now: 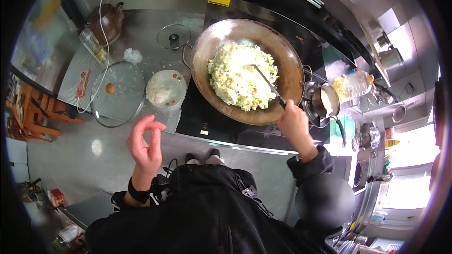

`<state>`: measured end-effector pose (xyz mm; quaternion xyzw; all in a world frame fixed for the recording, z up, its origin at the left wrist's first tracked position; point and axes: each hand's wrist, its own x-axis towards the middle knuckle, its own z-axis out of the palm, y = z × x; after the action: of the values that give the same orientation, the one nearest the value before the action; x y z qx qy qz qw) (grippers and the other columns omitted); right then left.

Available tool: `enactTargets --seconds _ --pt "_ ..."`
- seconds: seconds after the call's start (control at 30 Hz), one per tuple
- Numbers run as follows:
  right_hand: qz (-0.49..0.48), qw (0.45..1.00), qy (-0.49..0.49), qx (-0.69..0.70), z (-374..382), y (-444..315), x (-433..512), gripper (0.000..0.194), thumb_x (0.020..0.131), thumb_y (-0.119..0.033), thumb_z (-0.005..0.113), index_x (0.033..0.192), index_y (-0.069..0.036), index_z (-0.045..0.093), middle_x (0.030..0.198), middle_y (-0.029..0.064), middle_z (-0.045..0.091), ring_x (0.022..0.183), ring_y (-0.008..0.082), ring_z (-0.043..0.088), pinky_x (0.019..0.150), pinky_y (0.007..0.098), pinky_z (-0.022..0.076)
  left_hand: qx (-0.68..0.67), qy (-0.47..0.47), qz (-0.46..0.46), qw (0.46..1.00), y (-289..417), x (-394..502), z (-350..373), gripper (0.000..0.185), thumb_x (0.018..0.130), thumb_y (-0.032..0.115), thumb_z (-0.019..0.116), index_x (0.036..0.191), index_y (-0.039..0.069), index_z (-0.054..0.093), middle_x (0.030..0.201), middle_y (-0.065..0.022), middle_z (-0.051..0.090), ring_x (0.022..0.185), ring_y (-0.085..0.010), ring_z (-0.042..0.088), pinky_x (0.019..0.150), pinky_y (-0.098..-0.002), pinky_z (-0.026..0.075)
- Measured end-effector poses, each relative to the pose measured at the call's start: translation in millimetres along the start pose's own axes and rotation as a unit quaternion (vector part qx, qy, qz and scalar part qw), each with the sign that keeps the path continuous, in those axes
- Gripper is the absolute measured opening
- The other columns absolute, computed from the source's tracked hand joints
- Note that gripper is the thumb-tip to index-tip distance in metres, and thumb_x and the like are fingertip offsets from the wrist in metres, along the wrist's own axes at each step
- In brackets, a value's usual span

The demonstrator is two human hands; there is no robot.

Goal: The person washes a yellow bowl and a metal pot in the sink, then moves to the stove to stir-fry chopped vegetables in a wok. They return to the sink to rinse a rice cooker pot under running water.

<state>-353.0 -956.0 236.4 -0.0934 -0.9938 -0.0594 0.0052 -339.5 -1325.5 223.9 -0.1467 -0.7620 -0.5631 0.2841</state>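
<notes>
My right hand [295,121] grips the dark handle of a cooking utensil [266,80], a ladle or spatula whose head is buried in food. That food, a heap of fried rice [240,88] with bits of green vegetable, fills the middle of a large round metal wok [293,63] on the black stove. Bare and raised, my left hand [145,143] hovers in front of the counter edge, its fingers bent and apart with nothing in them. Closest to it are a bowl [176,86] with some white rice inside and a large glass lid [129,104].
An egg [110,88] appears on the large lid. Behind are a smaller glass lid [164,37], a brown kettle [106,24] and a glass jar [92,46]. A white cable [102,10] crosses the left counter. Right of the wok stand a small pot [319,102] and an oil bottle [356,84].
</notes>
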Motion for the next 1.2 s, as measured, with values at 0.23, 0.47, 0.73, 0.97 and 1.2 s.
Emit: enactTargets --seconds 0.23,0.47,0.73,0.97,1.2 --pt "0.127 0.918 -0.164 0.339 -83.1 112.0 68.3 0.019 0.083 -0.021 0.057 0.087 -0.003 0.059 0.059 0.0035 0.054 0.042 0.0128 0.048 0.037 0.0252 0.0370 0.030 0.063 -0.038 0.997 -15.6 -0.2 -1.6 0.021 0.085 -0.002 0.052 0.105 -0.005 0.053 0.075 -0.0110 0.063 0.070 -0.0167 0.059 0.073 -0.0292 0.046" --pt "0.222 0.862 -0.257 0.377 -98.5 159.0 124.8 0.022 0.089 -0.025 0.047 0.084 -0.007 0.058 0.054 -0.0022 0.045 0.036 0.0049 0.033 0.033 0.0216 0.0206 0.048 0.087 -0.068 0.993 -17.2 -12.2 26.9 0.019 0.085 -0.002 0.051 0.104 -0.004 0.054 0.076 -0.0116 0.063 0.070 -0.0164 0.059 0.074 -0.0292 0.046" --pt "0.278 0.791 -0.337 0.428 -80.8 168.5 163.7 0.025 0.092 -0.025 0.043 0.090 -0.004 0.058 0.054 -0.0037 0.040 0.036 0.0031 0.025 0.033 0.0194 0.0168 0.063 0.101 -0.085 0.989 -23.8 -16.0 29.6 0.019 0.085 -0.003 0.051 0.104 -0.005 0.054 0.076 -0.0108 0.063 0.069 -0.0160 0.059 0.073 -0.0288 0.047" --pt "0.270 0.764 -0.378 0.448 -58.8 151.0 179.4 0.028 0.092 -0.030 0.042 0.087 -0.008 0.059 0.051 -0.0061 0.040 0.034 0.0024 0.024 0.032 0.0192 0.0176 0.053 0.089 -0.104 0.989 -38.8 8.5 12.0 0.020 0.086 -0.003 0.050 0.105 -0.005 0.053 0.076 -0.0108 0.063 0.070 -0.0150 0.059 0.074 -0.0282 0.047" --pt "0.223 0.760 -0.377 0.480 -49.5 162.5 182.8 0.026 0.092 -0.028 0.044 0.095 -0.007 0.059 0.051 -0.0064 0.036 0.036 0.0024 0.023 0.034 0.0192 0.0167 0.061 0.086 -0.126 0.986 -45.1 11.6 8.0 0.020 0.085 -0.003 0.051 0.104 -0.005 0.053 0.076 -0.0109 0.063 0.070 -0.0152 0.059 0.075 -0.0290 0.047"
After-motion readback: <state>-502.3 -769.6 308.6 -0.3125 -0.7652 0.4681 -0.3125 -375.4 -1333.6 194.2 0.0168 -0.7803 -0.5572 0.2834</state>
